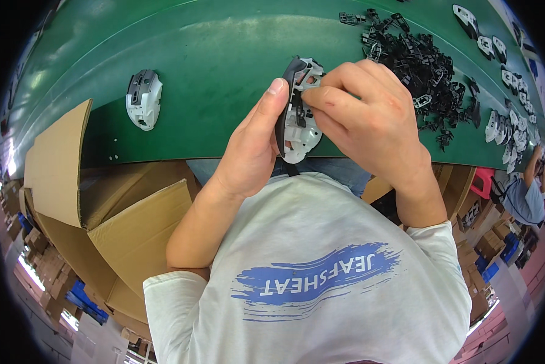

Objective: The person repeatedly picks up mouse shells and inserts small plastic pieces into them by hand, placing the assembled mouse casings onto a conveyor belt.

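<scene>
Upright in front of me, over the table's near edge, is a white computer mouse shell (310, 134) with a black side and its hollow inner face turned toward my right hand. My left hand (252, 142) is closed round its left side, the thumb lying along the black edge. At the shell's upper inside, my right hand (369, 112) has its thumb and fingers pinched together. What sits between those fingertips is hidden. Another mouse shell (145, 109), white with a grey-black top, lies by itself on the table to the left.
Small black plastic parts (421, 67) lie heaped on the green table (224, 54) at the right. Beyond them are several white shells (507, 130) along the right side. An open cardboard box (142, 221) stands below the table edge at my left. Another person (523, 197) sits far right.
</scene>
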{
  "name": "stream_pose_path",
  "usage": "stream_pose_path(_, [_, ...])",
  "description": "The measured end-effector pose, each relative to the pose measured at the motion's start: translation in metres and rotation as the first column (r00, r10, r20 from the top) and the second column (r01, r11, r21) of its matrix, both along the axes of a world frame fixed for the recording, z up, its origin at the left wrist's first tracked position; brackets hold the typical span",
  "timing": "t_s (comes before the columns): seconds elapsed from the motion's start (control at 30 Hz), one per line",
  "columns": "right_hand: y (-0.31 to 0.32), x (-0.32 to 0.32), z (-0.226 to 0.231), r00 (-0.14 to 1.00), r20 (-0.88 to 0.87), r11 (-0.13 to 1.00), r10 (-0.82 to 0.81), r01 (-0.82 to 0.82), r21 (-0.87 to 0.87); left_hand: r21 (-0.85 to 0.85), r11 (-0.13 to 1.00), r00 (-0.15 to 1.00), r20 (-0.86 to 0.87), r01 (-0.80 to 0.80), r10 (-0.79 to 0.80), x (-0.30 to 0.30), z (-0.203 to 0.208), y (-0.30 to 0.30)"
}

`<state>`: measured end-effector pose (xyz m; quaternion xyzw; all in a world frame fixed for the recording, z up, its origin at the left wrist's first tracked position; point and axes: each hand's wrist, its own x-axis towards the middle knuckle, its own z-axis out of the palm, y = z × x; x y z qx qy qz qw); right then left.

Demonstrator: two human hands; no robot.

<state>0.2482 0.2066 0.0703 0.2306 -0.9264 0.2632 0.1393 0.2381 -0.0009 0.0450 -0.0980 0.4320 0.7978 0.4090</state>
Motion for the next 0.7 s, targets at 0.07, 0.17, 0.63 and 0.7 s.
stream_pose_path(0.07, [-0.002, 0.005, 0.0, 0.999, 0.003, 0.999, -0.034, 0.034, -0.004, -0.09, 0.995, 0.996, -0.07, 0.045, -0.051, 0.001, 0.0, -0.001])
stream_pose_path(0.17, [-0.005, 0.008, -0.006, 0.998, 0.043, 0.992, -0.054, 0.059, -0.116, -0.064, 0.998, 0.995, -0.099, -0.026, 0.02, 0.005, 0.007, 0.012])
stream_pose_path(0.63, [-0.008, 0.011, -0.024, 0.995, -0.063, 0.947, -0.075, 0.052, -0.317, 0.0, 1.0, 0.99, -0.138, 0.007, -0.007, 0.008, 0.012, 0.009])
stream_pose_path(0.7, [-0.009, 0.011, -0.02, 0.991, -0.101, 0.931, -0.084, 0.042, -0.363, -0.028, 1.0, 0.991, -0.137, -0.001, -0.003, 0.011, 0.014, 0.01])
